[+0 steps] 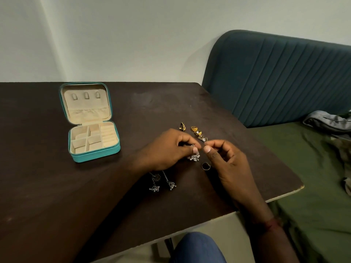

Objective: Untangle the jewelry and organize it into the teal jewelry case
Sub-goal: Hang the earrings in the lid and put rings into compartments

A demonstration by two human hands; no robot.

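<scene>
between your left hand (167,149) and your right hand (226,160), just over the worktop (57,186), is the piece you are working on: a silver bell-cluster earring (194,157). your left hand pinches its top, and the cluster hangs below your thumb. your right hand is curled, thumb against forefinger, right beside it. whether it has caught a fine hook or chain is too small to tell.

a dark ring (206,165) lies just beside your right thumb. two silver chain earrings (162,184) trail out from under your left wrist, close together and perhaps still crossed. beyond your fingertips lie a short row of gold pieces (198,132) and a small dark-and-gold piece (182,126).

the teal jewelry case (95,158) stands well apart to the left with its lid up. its compartments, ring rolls and lid hooks all look bare. so you seem to be early in the task: nothing is stored, and the sorting is all still to do.
</scene>
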